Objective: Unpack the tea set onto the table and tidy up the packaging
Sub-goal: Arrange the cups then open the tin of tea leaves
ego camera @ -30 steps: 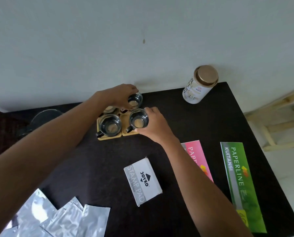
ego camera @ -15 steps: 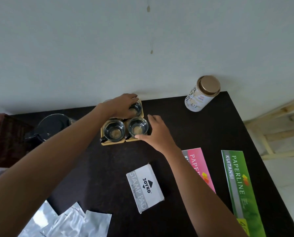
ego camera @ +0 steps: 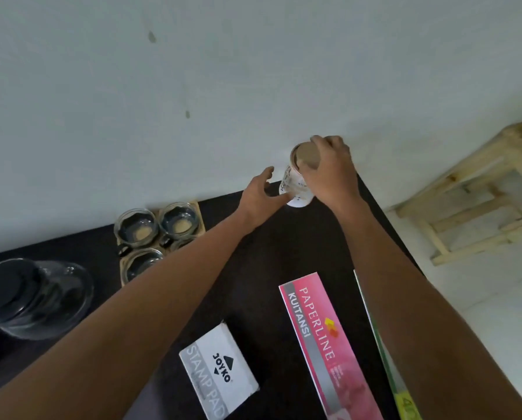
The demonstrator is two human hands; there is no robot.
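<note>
At upper right of centre, the tin point(ego camera: 296, 184) is gripped by the right hand point(ego camera: 331, 169) over its lid; the left hand point(ego camera: 261, 192), open, is held just beside it on the counter point(ego camera: 253, 298).

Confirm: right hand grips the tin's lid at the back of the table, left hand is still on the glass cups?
Not quite. The head view shows the left hand off the glass cups, open beside the tin. The right hand does grip the tin's lid at the back of the table.

Both hands outstretched: right point(ego camera: 329, 171) apparently gripping, left point(ego camera: 261, 192) spread.
</note>
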